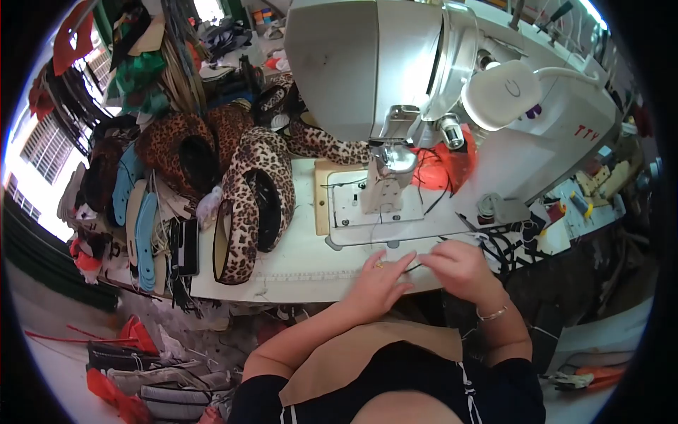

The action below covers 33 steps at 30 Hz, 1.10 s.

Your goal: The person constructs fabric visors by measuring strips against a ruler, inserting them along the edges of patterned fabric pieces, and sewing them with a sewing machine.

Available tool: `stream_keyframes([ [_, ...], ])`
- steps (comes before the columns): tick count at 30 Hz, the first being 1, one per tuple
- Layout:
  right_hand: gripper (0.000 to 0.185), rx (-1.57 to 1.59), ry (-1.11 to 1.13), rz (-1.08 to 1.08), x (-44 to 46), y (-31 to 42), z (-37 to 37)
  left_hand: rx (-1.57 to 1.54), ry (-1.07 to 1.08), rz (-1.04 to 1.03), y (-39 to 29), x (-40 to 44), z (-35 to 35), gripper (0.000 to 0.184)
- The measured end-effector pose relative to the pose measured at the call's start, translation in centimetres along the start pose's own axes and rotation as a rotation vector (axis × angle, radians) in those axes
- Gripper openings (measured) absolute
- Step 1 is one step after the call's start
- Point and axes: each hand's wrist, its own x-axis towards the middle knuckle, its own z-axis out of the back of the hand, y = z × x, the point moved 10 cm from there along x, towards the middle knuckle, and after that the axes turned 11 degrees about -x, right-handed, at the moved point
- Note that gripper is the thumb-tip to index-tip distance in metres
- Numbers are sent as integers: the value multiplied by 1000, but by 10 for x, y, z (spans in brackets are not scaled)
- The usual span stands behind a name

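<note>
At the front edge of the sewing machine table, my left hand [381,284] rests with its fingers apart, a ring on one of them. My right hand [462,270] is pinched closed on the end of a short thin black strip [414,268], which reaches toward my left fingers. Just beyond my hands is the sewing machine's needle area [381,191], with a metal plate under it and a thread hanging toward me. Across my lap lies a tan curved piece of material [374,346].
Leopard-print padded pieces [244,205] are heaped left of the machine. Blue straps [145,233] hang at the table's left edge. A red plastic bag [445,168] sits behind the needle. Black strips [501,247] lie to the right. Bundled grey pieces [176,399] are low on the left.
</note>
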Motion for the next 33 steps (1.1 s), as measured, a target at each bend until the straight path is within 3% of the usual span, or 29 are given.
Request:
stream_keyframes([
  [3, 14, -98, -14, -284, -45, -43, 25, -113, 91, 160, 30, -16, -6, 32],
  [4, 13, -136, 61, -425, -64, -60, 23, -84, 72, 161, 35, -21, -4, 27],
  [6, 20, -197, 250, -494, -90, -70, 2, -31, 26, 178, 46, -33, -5, 21],
  [8, 32, -162, 191, -396, -75, -41, -14, 19, 25, 191, 48, -39, -14, 19],
  [10, 46, 93, 257, -212, -65, -2, -58, 95, 56, 208, 44, -38, -23, 18],
  [11, 35, 330, 201, -194, -56, 9, -77, 120, 33, 226, 45, -40, -24, 17],
  [14, 21, 595, 298, -399, -58, -2, -121, 155, -17, 290, 52, -55, -11, 18],
  [15, 11, 575, 170, -354, -48, -2, -116, 182, -78, 299, 53, -59, 0, 18],
  [19, 9, 425, 199, -392, -33, -14, -132, 290, -323, 240, 49, -82, 45, 19],
  [21, 9, 393, 227, -377, -28, -15, -139, 335, -412, 148, 42, -89, 58, 22],
  [24, 9, 379, 227, -378, -27, -16, -142, 269, -376, 75, 44, -95, 39, 28],
  [30, 7, 330, 204, -386, -26, -15, -141, 444, -96, -74, 31, -77, -13, 47],
  [33, 7, 302, 202, -374, -25, -12, -141, 608, 34, -6, 40, -74, -31, 68],
])
